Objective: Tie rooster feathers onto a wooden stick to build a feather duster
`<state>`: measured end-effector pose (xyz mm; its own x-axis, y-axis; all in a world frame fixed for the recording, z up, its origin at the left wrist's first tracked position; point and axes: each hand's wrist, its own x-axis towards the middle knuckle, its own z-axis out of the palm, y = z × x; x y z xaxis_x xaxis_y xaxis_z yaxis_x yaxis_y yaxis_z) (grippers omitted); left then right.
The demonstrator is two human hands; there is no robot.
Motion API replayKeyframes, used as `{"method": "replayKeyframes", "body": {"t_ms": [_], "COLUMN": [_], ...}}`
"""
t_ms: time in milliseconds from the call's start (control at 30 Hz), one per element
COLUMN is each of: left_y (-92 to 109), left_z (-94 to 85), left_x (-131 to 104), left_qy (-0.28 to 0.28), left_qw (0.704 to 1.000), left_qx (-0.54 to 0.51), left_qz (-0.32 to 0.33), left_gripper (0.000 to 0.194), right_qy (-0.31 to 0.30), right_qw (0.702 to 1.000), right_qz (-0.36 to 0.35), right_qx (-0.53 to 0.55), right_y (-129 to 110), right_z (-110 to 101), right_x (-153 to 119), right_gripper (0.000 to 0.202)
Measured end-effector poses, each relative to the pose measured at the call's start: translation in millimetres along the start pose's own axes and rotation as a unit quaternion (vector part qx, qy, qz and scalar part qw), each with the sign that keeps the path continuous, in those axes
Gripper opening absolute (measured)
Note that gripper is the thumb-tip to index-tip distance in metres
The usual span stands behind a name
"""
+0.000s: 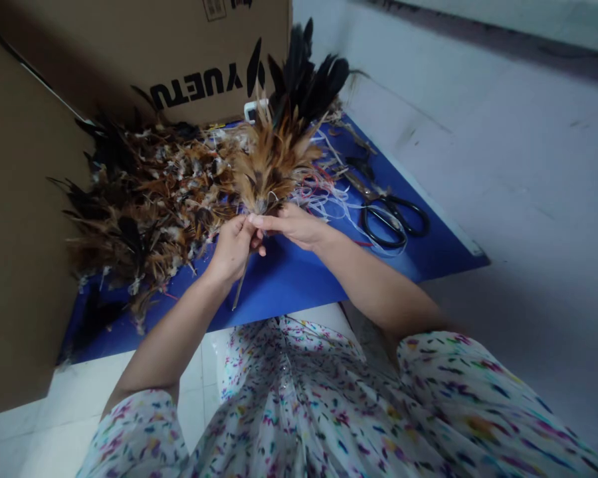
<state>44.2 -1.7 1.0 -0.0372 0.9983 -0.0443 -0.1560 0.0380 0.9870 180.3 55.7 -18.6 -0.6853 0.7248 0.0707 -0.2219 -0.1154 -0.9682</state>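
Observation:
Both hands meet at the base of a feather bundle (274, 156), brown low down and black at its top. My left hand (233, 247) is closed around the bundle's base, and a thin stick (240, 289) sticks out below it. My right hand (296, 226) pinches at the same base, its thumb touching the left fingers; some of its fingers are hidden behind the bundle. To the left, a heap of small brown and black feather tufts (169, 192) covers much of the blue tabletop (299, 282).
Black-handled scissors (396, 216) lie on the right among white and red plastic strips (329, 196). A cardboard box (104, 60) stands behind the table, another cardboard panel (20, 232) at the left. A pale wall (503, 153) borders the right side.

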Motion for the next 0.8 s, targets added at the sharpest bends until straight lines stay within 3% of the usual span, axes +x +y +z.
{"method": "replayKeyframes", "body": {"t_ms": [400, 567, 800], "left_y": [-24, -27, -19], "left_z": [12.5, 17.6, 27.5], "left_x": [8, 7, 1], "left_qy": [0.005, 0.011, 0.026], "left_qw": [0.992, 0.994, 1.0], "left_qx": [0.114, 0.09, 0.009], "left_qz": [0.05, 0.056, -0.006], "left_gripper": [0.042, 0.043, 0.042], "right_qy": [0.152, 0.199, 0.228], "right_qw": [0.987, 0.979, 0.973], "right_qz": [0.019, 0.024, -0.017], "right_qx": [0.051, 0.042, 0.036], "right_y": [3, 10, 13], "right_z": [11, 12, 12], "right_x": [5, 9, 11], "right_gripper": [0.049, 0.045, 0.036]}}
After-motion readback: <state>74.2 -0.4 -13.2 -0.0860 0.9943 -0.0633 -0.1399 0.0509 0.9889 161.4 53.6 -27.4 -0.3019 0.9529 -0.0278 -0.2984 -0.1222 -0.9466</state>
